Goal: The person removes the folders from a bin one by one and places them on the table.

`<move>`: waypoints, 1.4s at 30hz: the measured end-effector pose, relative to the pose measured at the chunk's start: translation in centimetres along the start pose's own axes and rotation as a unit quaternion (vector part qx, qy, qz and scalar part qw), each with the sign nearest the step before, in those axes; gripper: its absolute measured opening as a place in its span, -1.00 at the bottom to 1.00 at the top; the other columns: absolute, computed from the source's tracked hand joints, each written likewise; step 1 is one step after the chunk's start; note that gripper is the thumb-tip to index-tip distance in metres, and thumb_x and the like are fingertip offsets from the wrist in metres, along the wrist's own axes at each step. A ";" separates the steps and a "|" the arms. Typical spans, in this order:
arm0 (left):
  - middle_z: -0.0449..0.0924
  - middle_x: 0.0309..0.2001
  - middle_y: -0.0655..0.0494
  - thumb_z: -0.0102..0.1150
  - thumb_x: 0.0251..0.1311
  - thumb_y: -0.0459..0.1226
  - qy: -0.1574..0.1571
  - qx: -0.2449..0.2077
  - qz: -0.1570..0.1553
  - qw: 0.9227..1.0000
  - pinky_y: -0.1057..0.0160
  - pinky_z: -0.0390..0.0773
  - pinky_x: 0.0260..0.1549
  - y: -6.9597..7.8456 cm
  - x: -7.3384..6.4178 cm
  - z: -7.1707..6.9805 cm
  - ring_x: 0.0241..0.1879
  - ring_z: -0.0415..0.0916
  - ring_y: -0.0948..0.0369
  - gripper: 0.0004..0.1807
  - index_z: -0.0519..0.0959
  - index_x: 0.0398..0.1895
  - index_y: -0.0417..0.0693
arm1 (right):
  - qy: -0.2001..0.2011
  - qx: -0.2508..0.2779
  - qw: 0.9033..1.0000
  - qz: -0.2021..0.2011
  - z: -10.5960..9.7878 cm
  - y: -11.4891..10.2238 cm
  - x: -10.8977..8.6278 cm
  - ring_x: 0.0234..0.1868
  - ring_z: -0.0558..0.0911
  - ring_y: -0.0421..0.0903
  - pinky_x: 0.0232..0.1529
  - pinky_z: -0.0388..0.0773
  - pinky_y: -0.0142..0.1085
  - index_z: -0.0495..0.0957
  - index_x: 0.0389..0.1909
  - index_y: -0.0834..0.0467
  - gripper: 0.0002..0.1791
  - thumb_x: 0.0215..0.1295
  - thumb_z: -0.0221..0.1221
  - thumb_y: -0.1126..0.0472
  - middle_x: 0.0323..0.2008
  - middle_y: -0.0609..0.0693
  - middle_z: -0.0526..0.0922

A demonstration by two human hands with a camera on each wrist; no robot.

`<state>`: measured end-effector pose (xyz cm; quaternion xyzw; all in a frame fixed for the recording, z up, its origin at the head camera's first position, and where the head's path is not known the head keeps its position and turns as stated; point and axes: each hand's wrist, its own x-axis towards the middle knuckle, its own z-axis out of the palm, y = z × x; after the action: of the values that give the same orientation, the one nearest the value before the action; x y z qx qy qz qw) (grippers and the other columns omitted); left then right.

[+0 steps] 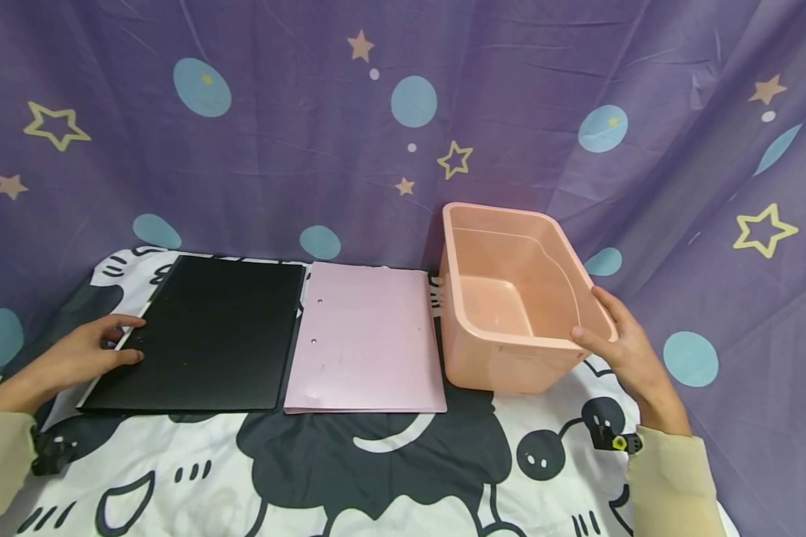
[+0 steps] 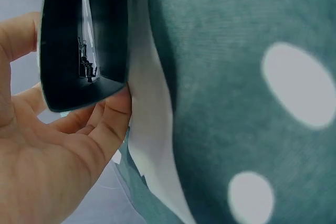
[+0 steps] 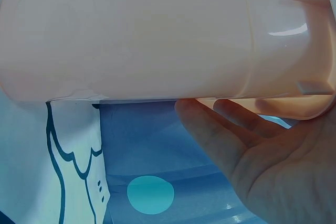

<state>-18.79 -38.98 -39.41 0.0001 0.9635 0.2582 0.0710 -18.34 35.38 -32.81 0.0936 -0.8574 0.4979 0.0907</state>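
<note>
At the left of the head view, my left hand (image 1: 97, 350) holds the left edge of a black ring binder (image 1: 208, 335) lying on the cloth. In the left wrist view, thumb and fingers are on both sides of the binder's end (image 2: 58, 77), with a metal clip mechanism visible inside. My right hand (image 1: 628, 347) grips the right rim of a peach plastic bin (image 1: 497, 365), its thumb over the near corner. The bin's open top faces up and toward me, with nothing inside. In the right wrist view, fingers (image 3: 210, 129) touch the bin's outside.
Between the black binder and the bin lies a pale pink binder (image 1: 369, 335), closed. A black and white cartoon cloth (image 1: 389, 462) covers the surface. Behind everything hangs a purple curtain (image 1: 309, 134) with stars and dots.
</note>
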 end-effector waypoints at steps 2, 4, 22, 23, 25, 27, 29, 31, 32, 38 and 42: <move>0.35 -0.06 -0.47 0.27 0.13 -0.12 0.002 -0.006 0.001 1.000 -0.03 0.44 -0.37 -0.1 0.0 0.1 -0.22 0.43 -0.15 -0.22 0.18 0.28 -0.40 | 0.000 -0.001 1.000 -0.001 -0.1 0.0 0.0 0.06 0.40 -0.11 -0.09 0.36 -0.59 -0.06 0.49 0.17 -0.10 0.22 0.23 0.27 0.27 0.32 0.21; 0.36 -0.08 -0.46 0.27 0.13 -0.13 0.009 -0.007 0.002 1.000 0.02 0.44 -0.38 -0.1 0.1 0.2 -0.23 0.44 -0.13 -0.23 0.19 0.27 -0.40 | 0.001 -0.002 1.000 -0.002 0.0 0.0 -0.1 0.06 0.40 -0.11 -0.09 0.36 -0.60 -0.06 0.49 0.17 -0.10 0.21 0.23 0.27 0.27 0.32 0.21; 0.41 -0.14 -0.44 0.26 0.05 -0.23 0.038 -0.014 -0.003 0.999 0.00 0.44 -0.39 -0.2 0.1 0.7 -0.26 0.46 -0.13 -0.29 0.24 0.20 -0.46 | -0.001 -0.009 1.000 -0.003 -0.1 0.0 -0.1 0.06 0.41 -0.10 -0.10 0.36 -0.59 -0.06 0.49 0.17 -0.10 0.22 0.23 0.25 0.27 0.31 0.23; 0.41 -0.13 -0.45 0.26 0.05 -0.23 0.040 -0.014 -0.004 0.999 -0.01 0.44 -0.39 -0.2 0.1 0.7 -0.25 0.46 -0.13 -0.29 0.24 0.20 -0.46 | -0.001 -0.009 1.000 -0.005 -0.1 0.1 0.0 0.05 0.41 -0.09 -0.10 0.36 -0.59 -0.06 0.49 0.17 -0.10 0.22 0.23 0.26 0.27 0.32 0.23; 0.39 -0.11 -0.47 0.26 0.06 -0.22 0.040 -0.013 -0.007 0.999 -0.03 0.44 -0.38 -0.2 0.1 0.7 -0.23 0.45 -0.16 -0.29 0.24 0.20 -0.46 | 0.000 -0.007 1.000 -0.006 -0.1 0.1 0.0 0.05 0.41 -0.09 -0.10 0.37 -0.58 -0.05 0.49 0.17 -0.11 0.22 0.23 0.26 0.26 0.31 0.23; 0.38 -0.10 -0.49 0.25 0.09 -0.20 0.040 -0.012 -0.010 0.999 -0.05 0.44 -0.38 -0.2 0.1 0.7 -0.22 0.45 -0.18 -0.29 0.23 0.21 -0.46 | 0.001 -0.007 1.000 -0.009 0.0 0.1 0.0 0.05 0.41 -0.08 -0.10 0.37 -0.58 -0.04 0.48 0.18 -0.12 0.22 0.22 0.25 0.25 0.29 0.24; 0.37 -0.10 -0.49 0.24 0.13 -0.16 0.040 -0.012 -0.012 0.999 -0.05 0.43 -0.38 -0.2 0.0 0.7 -0.23 0.45 -0.18 -0.29 0.23 0.21 -0.45 | 0.004 -0.011 1.000 -0.012 0.0 0.2 -0.1 0.04 0.41 -0.09 -0.11 0.37 -0.57 -0.03 0.48 0.19 -0.14 0.23 0.21 0.24 0.24 0.29 0.26; 0.38 -0.10 -0.48 0.22 0.17 -0.12 0.042 -0.010 -0.012 0.999 -0.06 0.43 -0.39 -0.1 0.0 0.8 -0.23 0.45 -0.18 -0.30 0.24 0.20 -0.45 | 0.008 -0.017 1.000 -0.018 0.0 0.2 -0.1 0.02 0.42 -0.14 -0.11 0.37 -0.58 -0.01 0.47 0.21 -0.17 0.25 0.19 0.23 0.24 0.30 0.27; 0.38 -0.10 -0.48 0.21 0.18 -0.11 0.043 -0.008 -0.011 0.999 -0.06 0.42 -0.39 0.0 0.0 0.8 -0.23 0.45 -0.18 -0.31 0.25 0.20 -0.44 | 0.012 -0.021 0.999 -0.022 0.0 0.2 -0.2 0.02 0.42 -0.17 -0.11 0.36 -0.58 0.00 0.47 0.22 -0.19 0.27 0.17 0.22 0.24 0.31 0.28; 0.37 -0.09 -0.51 0.19 0.21 -0.10 0.077 0.011 -0.012 0.997 -0.15 0.42 -0.37 0.5 -0.2 0.7 -0.19 0.41 -0.27 -0.37 0.30 0.14 -0.43 | 0.035 -0.062 0.997 -0.031 -0.1 0.0 -0.3 0.00 0.40 -0.33 -0.09 0.29 -0.59 0.10 0.45 0.17 -0.30 0.34 0.06 0.10 0.24 0.29 0.34; 0.32 -0.03 -0.53 0.11 0.27 0.00 0.099 0.012 -0.013 0.995 -0.24 0.42 -0.32 1.2 -0.4 0.5 -0.11 0.36 -0.34 -0.31 0.29 0.15 -0.44 | 0.058 -0.077 0.994 -0.049 0.1 -0.5 -0.4 0.02 0.38 -0.37 -0.08 0.29 -0.63 0.14 0.42 0.23 -0.37 0.41 -0.01 0.10 0.25 0.29 0.34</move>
<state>-18.34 -37.70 -39.23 -0.0374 0.9687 0.2447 -0.0210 -17.88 35.07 -32.53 0.0993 -0.8807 0.4303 0.1715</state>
